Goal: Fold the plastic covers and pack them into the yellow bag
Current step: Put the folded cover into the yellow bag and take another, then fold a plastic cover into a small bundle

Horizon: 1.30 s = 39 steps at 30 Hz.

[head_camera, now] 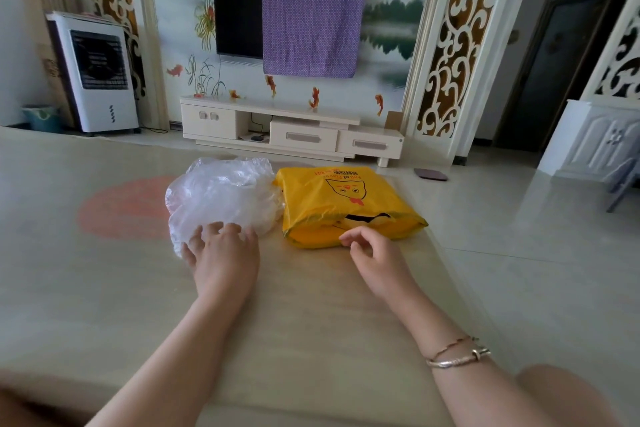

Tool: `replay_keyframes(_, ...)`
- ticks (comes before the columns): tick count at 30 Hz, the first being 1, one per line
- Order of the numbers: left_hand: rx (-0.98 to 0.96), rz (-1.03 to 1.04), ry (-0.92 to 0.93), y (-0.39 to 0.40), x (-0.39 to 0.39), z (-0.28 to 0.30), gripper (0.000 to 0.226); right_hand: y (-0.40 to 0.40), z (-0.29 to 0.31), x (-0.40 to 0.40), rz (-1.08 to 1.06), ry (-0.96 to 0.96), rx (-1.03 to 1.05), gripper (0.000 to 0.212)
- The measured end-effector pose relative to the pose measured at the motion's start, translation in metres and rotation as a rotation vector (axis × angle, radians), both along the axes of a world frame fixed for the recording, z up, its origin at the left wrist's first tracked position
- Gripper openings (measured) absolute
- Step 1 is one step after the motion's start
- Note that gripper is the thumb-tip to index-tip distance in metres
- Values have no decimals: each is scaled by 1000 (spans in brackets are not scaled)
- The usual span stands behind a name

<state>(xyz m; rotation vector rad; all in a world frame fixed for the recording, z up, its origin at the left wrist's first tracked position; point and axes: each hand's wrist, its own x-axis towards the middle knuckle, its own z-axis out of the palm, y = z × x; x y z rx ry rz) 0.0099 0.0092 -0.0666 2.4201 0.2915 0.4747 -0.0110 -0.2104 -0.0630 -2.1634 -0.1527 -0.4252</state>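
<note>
A crumpled pile of clear plastic covers (221, 194) lies on the beige table (104, 288), left of centre. Right beside it lies the yellow bag (343, 204), printed with a cartoon face, its mouth turned toward me. My left hand (223, 253) rests palm down on the near edge of the plastic pile, fingers spread over it. My right hand (370, 250) hovers at the bag's near edge with fingers loosely curled and nothing in them; its fingertips are close to the bag's opening.
The table's right edge (446, 253) runs just past the bag, with tiled floor beyond. A pink round patch (124, 208) marks the tabletop left of the plastic. A TV cabinet (291, 132) and an air cooler (97, 73) stand far behind.
</note>
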Motion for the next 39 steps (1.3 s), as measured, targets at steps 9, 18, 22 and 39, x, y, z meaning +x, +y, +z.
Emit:
replay_keyframes(9,15,-42,-88,-4,-1,2,31,-1,0,4,-10,-3,43,25)
replay_keyframes(18,33,-118,-34,-3,-1,-2,22,0,1,3,-26,5,39,25)
replay_keyframes(22,27,-77,-145,-6,-6,2,11,1,4,2,-30,17,60,26)
replay_keyframes(39,-1034,-619,14,-99,-10,14,20,-10,11,4,63,91,555,13)
